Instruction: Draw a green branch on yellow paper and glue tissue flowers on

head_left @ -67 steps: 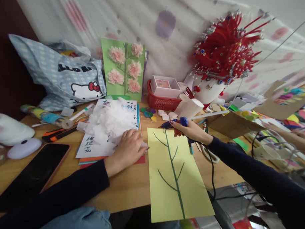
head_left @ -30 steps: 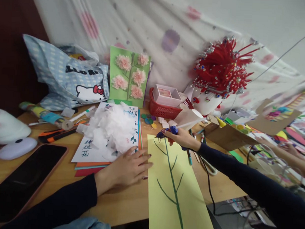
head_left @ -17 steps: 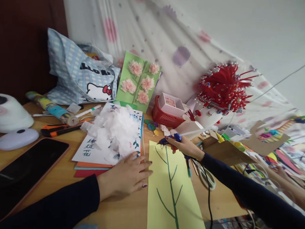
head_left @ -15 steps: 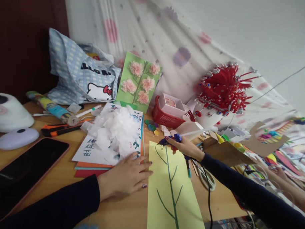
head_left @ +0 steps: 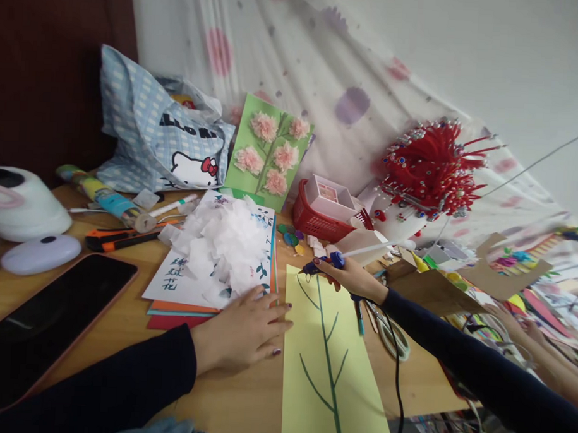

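Observation:
My right hand (head_left: 356, 276) is wrapped round a blue glue gun (head_left: 335, 261), with a white glue stick (head_left: 375, 250) sticking out behind. The gun's nozzle is over the top end of a yellow sheet (head_left: 308, 343) with green branch lines drawn on it. Flat on the table, my left hand (head_left: 242, 332) has its fingers spread and their tips by the sheet's left edge. Just beyond it, a heap of white tissue-paper pieces (head_left: 231, 240) lies on a white sheet with writing (head_left: 166, 269), on top of coloured papers (head_left: 183, 321).
Left are a phone (head_left: 52, 328), a box cutter (head_left: 127, 239) and a white watering can (head_left: 24, 204). Behind stand a checked bag (head_left: 154, 130), a green card with pink flowers (head_left: 267, 149) and a red basket (head_left: 317, 224). A black cord (head_left: 397, 372) and scissors (head_left: 393, 340) lie right. Another person's arms (head_left: 535, 345) show far right.
The view has shifted slightly, moving most things a little to the right. Both hands hold nearly the same positions, the glue gun still in my right hand.

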### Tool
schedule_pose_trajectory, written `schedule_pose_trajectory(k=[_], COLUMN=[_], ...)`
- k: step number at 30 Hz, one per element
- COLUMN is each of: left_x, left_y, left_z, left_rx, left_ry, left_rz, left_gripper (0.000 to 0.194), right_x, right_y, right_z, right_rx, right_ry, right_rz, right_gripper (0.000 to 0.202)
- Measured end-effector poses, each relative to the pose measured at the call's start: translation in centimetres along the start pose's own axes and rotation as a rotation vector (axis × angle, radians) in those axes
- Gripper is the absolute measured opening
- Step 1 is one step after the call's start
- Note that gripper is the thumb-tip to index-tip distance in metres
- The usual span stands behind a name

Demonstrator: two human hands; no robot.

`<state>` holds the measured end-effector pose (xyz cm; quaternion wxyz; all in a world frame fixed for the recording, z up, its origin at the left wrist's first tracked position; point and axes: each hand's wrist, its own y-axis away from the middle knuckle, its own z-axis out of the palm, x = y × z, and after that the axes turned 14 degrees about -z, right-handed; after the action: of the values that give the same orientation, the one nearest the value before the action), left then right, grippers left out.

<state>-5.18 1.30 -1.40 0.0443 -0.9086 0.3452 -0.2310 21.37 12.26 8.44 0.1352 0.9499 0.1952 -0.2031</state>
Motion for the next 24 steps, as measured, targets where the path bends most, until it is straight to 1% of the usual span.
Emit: schedule_pose_trajectory(k=[6, 11, 14, 19, 22, 24], left_x=[-0.1, -0.1, -0.1, -0.1, -0.1, -0.1], left_y=[0.0, -0.1, -0.1, 0.0, 0.0, 0.0], left_z=[0.1, 0.1, 0.2, 0.2, 0.2, 0.2], left_rx=[0.046, 0.047, 0.055, 0.069, 0.080, 0.086], left_ry=[0.008, 0.013, 0.010, 0.000, -0.009, -0.008], left_rz=[0.012, 0.020, 0.022, 0.027, 0.030, 0.028], left_gripper=[0.037, 0.038, 0.038, 0.037, 0.037, 0.037], right_x=[-0.2, -0.7, -0.8, -1.2, -1.1, -1.0], right_y=[0.2, 0.6, 0.5, 0.2, 0.3, 0.4], right_z=[0.0, -0.3, -0.1, 0.1, 0.0, -0.2], right_rx=[-0.015, -0.049, -0.043, -0.017, -0.036, -0.053], right_ry=[0.008, -0.041, -0.071, -0.005, 0.006, 0.001], right_rz=[0.013, -0.041, -0.045, -0.017, 0.002, -0.014], right_gripper=[0.063, 0.062, 0.064, 0.064, 0.062, 0.062])
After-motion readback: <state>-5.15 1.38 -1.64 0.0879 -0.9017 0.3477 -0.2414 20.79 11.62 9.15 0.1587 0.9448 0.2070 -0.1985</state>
